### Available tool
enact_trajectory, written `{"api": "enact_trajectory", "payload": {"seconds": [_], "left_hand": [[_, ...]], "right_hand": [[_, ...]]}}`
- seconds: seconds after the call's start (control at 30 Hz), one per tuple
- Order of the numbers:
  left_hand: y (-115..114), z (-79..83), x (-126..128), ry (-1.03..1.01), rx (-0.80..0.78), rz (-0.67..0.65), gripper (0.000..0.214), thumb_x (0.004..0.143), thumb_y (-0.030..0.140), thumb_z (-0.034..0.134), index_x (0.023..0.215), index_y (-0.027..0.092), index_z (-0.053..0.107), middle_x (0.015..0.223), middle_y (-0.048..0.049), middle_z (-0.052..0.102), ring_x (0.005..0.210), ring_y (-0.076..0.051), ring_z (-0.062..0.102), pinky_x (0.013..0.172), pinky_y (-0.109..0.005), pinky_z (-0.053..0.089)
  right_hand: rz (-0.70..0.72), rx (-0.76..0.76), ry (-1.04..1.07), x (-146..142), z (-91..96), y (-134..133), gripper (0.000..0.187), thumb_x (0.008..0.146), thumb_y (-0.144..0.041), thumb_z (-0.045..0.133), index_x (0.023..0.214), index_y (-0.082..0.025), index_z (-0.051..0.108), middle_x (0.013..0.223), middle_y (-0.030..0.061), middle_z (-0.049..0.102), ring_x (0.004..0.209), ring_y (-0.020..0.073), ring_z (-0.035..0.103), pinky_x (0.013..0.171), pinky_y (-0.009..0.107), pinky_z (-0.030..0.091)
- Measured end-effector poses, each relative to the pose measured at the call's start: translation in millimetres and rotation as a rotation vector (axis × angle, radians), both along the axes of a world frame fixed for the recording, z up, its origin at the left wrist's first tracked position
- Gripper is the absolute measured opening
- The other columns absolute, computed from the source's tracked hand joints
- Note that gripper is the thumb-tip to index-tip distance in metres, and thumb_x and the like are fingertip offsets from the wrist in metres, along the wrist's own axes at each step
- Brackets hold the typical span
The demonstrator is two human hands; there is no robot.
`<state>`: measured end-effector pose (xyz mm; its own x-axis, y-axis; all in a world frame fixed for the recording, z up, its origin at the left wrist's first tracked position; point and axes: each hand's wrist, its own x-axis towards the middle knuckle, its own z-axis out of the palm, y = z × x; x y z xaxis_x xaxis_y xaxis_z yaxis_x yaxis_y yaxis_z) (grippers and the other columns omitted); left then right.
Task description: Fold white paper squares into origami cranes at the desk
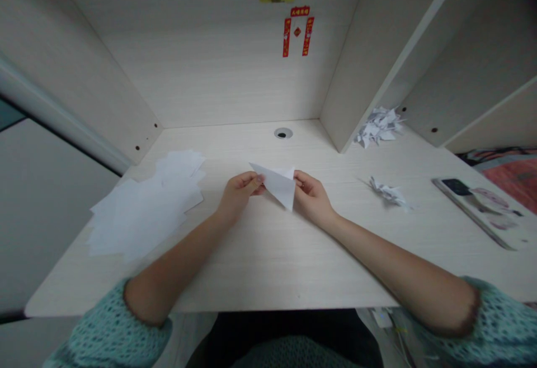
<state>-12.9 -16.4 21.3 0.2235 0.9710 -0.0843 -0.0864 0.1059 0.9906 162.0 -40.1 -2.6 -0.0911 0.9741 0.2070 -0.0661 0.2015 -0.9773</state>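
A folded sheet of white paper [279, 183] is held just above the middle of the desk, its shape roughly triangular with a point at the upper left. My left hand [242, 190] pinches its left side, thumb on top. On the right edge, my right hand [311, 193] grips the paper between thumb and fingers; some of those fingertips are hidden behind it. To the left lies a spread pile of white paper sheets [146, 206]. A small folded white paper piece [390, 193] rests on the desk to the right of my right hand.
A heap of folded paper pieces [381, 126] sits at the back right beside an upright panel [356, 60]. At the right lies a phone in a patterned case [482, 211]. The desk [268, 267] has a round cable hole [283, 133] near its back wall.
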Motion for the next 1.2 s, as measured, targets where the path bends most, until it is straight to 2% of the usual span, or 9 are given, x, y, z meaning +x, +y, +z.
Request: {"api": "enact_trajectory", "payload": {"seconds": [0.1, 0.2, 0.3, 0.47, 0.7, 0.83, 0.93, 1.1, 1.2], "left_hand": [[-0.5, 1.3, -0.3, 0.036, 0.017, 0.028, 0.030, 0.064, 0.048, 0.071, 0.072, 0.019, 0.068, 0.077, -0.0033, 0.069, 0.074, -0.016, 0.063, 0.072, -0.026, 0.048], [-1.4, 3.4, -0.7, 0.019, -0.003, 0.002, 0.040, 0.070, 0.055, 0.064, 0.087, 0.019, 0.069, 0.094, -0.0075, 0.071, 0.083, -0.020, 0.066, 0.073, -0.028, 0.048], [-4.4, 6.9, 0.1, -0.032, -0.046, -0.077, 0.055, 0.073, 0.062, 0.056, 0.106, 0.020, 0.065, 0.105, -0.0113, 0.069, 0.088, -0.024, 0.067, 0.074, -0.032, 0.048], [-10.4, 12.3, 2.3, -0.023, -0.086, -0.125, 0.064, 0.070, 0.043, 0.068, 0.127, 0.022, 0.050, 0.104, -0.0094, 0.069, 0.092, -0.023, 0.066, 0.080, -0.033, 0.048], [-10.2, 10.1, 0.9, -0.096, -0.060, -0.113, 0.067, 0.063, 0.020, 0.064, 0.129, 0.020, 0.050, 0.098, -0.0050, 0.070, 0.087, -0.020, 0.063, 0.077, -0.030, 0.047], [-8.5, 6.4, 3.1, -0.042, -0.029, -0.069, 0.036, 0.068, 0.029, 0.066, 0.103, 0.020, 0.066, 0.090, -0.0040, 0.071, 0.081, -0.019, 0.063, 0.073, -0.029, 0.047], [-8.2, 4.6, 5.2, 0.001, -0.013, -0.045, 0.023, 0.069, 0.037, 0.068, 0.082, 0.019, 0.068, 0.081, -0.0036, 0.071, 0.073, -0.019, 0.063, 0.067, -0.029, 0.048], [-7.9, 2.0, 6.4, -0.003, 0.005, -0.065, 0.020, 0.069, 0.035, 0.069, 0.082, 0.021, 0.069, 0.081, -0.0032, 0.072, 0.074, -0.021, 0.065, 0.067, -0.030, 0.049], [-6.7, -0.6, 5.8, -0.005, 0.015, -0.092, 0.022, 0.069, 0.033, 0.069, 0.088, 0.022, 0.069, 0.084, -0.0037, 0.072, 0.075, -0.021, 0.066, 0.068, -0.031, 0.050]], "right_hand": [[-0.038, 0.032, -0.093, 0.0, -0.6, -1.7, 0.033, 0.076, -0.045, 0.062, 0.096, -0.018, 0.064, 0.075, 0.0029, 0.065, 0.063, 0.0151, 0.055, 0.061, 0.027, 0.044], [-0.211, 0.159, -0.347, 4.6, 1.7, -3.8, 0.024, 0.082, -0.038, 0.055, 0.090, -0.019, 0.068, 0.073, 0.0039, 0.066, 0.061, 0.0157, 0.055, 0.058, 0.027, 0.043], [-0.234, 0.351, -0.574, 10.4, 6.1, -6.6, 0.022, 0.084, -0.029, 0.053, 0.098, -0.024, 0.069, 0.090, 0.0043, 0.071, 0.074, 0.0183, 0.061, 0.071, 0.031, 0.046], [-0.177, 0.425, -0.685, 13.5, 9.8, -8.4, 0.029, 0.087, -0.028, 0.049, 0.111, -0.027, 0.065, 0.095, 0.0040, 0.071, 0.084, 0.0197, 0.064, 0.078, 0.033, 0.048], [-0.260, 0.412, -0.642, 13.5, 13.7, -6.2, 0.027, 0.088, -0.035, 0.050, 0.104, -0.025, 0.068, 0.095, 0.0057, 0.071, 0.078, 0.0206, 0.062, 0.074, 0.033, 0.047], [-0.273, 0.290, -0.556, 10.6, 12.7, -4.8, 0.027, 0.085, -0.042, 0.052, 0.084, -0.021, 0.067, 0.074, 0.0039, 0.066, 0.065, 0.0171, 0.055, 0.062, 0.029, 0.043], [-0.249, 0.155, -0.355, 7.7, 9.0, -1.3, 0.030, 0.082, -0.047, 0.055, 0.073, -0.019, 0.061, 0.065, 0.0012, 0.058, 0.060, 0.0146, 0.051, 0.053, 0.025, 0.038], [-0.138, -0.086, 0.023, 5.5, 6.1, 5.4, 0.034, 0.073, -0.047, 0.065, 0.093, -0.020, 0.061, 0.070, 0.0012, 0.064, 0.056, 0.0139, 0.055, 0.048, 0.024, 0.038], [-0.124, -0.169, 0.114, 5.3, 6.3, 7.1, 0.039, 0.068, -0.046, 0.069, 0.095, -0.019, 0.060, 0.065, 0.0008, 0.065, 0.053, 0.0140, 0.056, 0.047, 0.024, 0.040]]}}
